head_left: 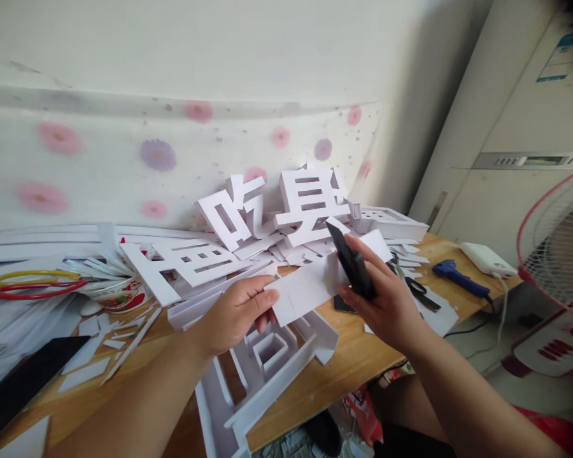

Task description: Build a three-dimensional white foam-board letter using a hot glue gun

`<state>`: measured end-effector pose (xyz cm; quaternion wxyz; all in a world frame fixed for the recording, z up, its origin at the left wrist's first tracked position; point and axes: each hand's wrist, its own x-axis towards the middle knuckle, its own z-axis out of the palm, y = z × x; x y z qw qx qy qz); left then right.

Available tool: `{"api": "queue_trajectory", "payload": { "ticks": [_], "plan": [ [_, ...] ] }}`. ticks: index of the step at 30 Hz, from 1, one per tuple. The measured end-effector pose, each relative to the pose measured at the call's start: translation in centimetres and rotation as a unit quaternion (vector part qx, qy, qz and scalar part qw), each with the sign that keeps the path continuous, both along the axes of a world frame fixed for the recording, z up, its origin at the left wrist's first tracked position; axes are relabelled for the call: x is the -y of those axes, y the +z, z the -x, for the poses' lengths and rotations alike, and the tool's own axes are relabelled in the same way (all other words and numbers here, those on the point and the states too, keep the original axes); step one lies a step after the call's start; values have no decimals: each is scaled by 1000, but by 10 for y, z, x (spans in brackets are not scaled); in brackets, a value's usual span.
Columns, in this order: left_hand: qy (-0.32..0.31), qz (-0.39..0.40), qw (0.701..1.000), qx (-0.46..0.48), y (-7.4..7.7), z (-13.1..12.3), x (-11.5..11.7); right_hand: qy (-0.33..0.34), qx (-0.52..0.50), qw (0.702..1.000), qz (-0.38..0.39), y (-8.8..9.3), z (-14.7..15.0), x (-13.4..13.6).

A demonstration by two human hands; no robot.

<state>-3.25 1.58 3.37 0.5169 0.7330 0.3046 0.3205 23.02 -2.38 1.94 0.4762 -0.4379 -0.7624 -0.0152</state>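
Observation:
My left hand (pixel 241 312) pinches the left end of a white foam-board strip (pixel 305 289) between thumb and fingers. Short score lines show on the strip near that thumb. A black utility knife (pixel 351 264) is gripped in my right hand (pixel 386 299), its dark blade pointing up and left. The right fingers also lie at the strip's far end; whether they grip it I cannot tell. Below the strip, a half-built hollow white letter (pixel 267 356) with raised walls lies on the wooden table (pixel 310 388).
Finished white characters (pixel 310 203) lean at the back. A blue glue gun (pixel 461 278), black scissors (pixel 417 289) and a white power box (pixel 488 259) are right. A patterned bowl (pixel 119 294), yellow-and-red rings (pixel 38 283) and offcuts are left. A fan (pixel 561 248) stands beyond the table's right edge.

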Motion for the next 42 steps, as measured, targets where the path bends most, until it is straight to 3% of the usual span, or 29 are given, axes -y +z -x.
{"api": "queue_trajectory", "payload": {
  "ticks": [11,21,26,31,37,42],
  "plan": [
    [-109,39,990,79,-1,3,4,97,12,992,84,-8,-3,-3],
    [-144,71,976,149,-1,-1,8,149,1,982,114,-10,2,-5],
    [-118,52,983,131,4,-2,10,133,53,981,129,-6,5,-2],
    [-84,-38,994,57,9,-5,12,135,41,980,141,1,9,2],
    [-26,-89,995,-24,5,-3,10,73,0,982,174,4,14,3],
    [18,-140,989,-43,5,-5,10,13,11,987,159,6,18,4]
  ]
}}
